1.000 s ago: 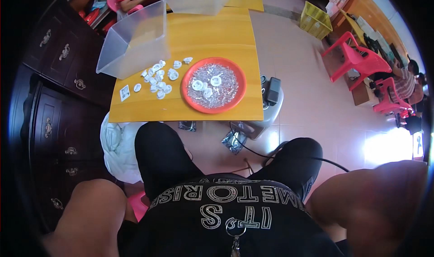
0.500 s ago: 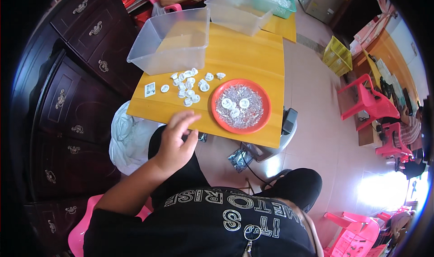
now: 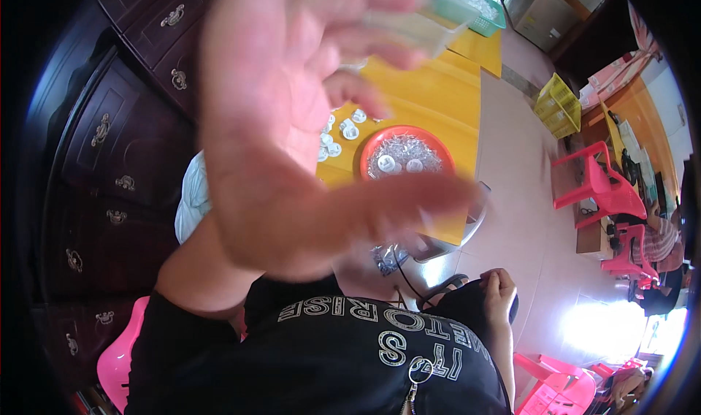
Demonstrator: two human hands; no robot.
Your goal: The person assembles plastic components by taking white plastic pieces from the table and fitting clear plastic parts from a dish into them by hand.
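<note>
My left hand (image 3: 266, 115) is raised close in front of the view, large and blurred, with its fingers and thumb spread. Nothing shows in it. Behind it, partly covered, lie white round plastic pieces (image 3: 350, 129) on the yellow table. Between thumb and fingers, farther off, an orange-red dish (image 3: 447, 150) shows, full of small clear slivers (image 3: 409, 150) with white round pieces (image 3: 386, 164) on top. My right hand (image 3: 500, 291) rests at my right knee, its fingers curled together, with nothing visible in them.
The yellow table (image 3: 456, 108) carries a clear plastic bin (image 3: 431, 31), largely hidden by my hand. A green basket (image 3: 485, 24) stands beyond it. Dark drawers (image 3: 87, 188) line the left. A yellow crate (image 3: 558, 107) and pink chairs (image 3: 595, 177) stand on the right.
My left hand has risen from the table's front edge toward the view, now covering much of the table. My right hand has come into view at my right knee.
</note>
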